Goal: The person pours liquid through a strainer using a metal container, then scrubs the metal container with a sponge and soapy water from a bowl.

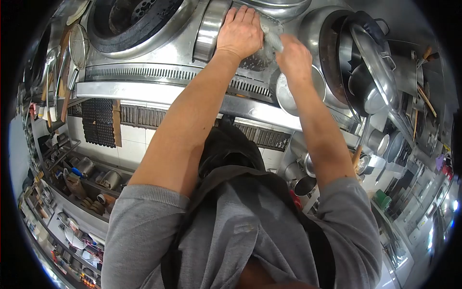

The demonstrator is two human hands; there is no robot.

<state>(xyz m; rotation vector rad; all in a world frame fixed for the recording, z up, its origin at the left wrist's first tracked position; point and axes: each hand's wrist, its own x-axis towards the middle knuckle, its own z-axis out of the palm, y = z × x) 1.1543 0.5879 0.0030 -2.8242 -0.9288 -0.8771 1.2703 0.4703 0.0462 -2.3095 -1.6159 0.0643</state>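
Note:
My left hand (240, 31) lies with its fingers stretched out beside a curved steel band (210, 31) on the stove top. Whether its fingertips press on the band or only on the metal near it, I cannot tell. To its right, my right hand (294, 58) is closed round a pale grey-green scouring pad (274, 42), slightly smeared by motion. Between the hands, wet metal (257, 60) has whitish streaks and drops. A round metal bowl (287, 96) sits under my right wrist, partly hidden by the forearm.
A large wok burner (137, 19) is at the back left, with a wire strainer (78, 45) beside it. Woks and a steel lid (373, 62) stand at the right. A slotted grate (144, 72) runs along the stove front. Shelves (67, 192) hold tools at the lower left.

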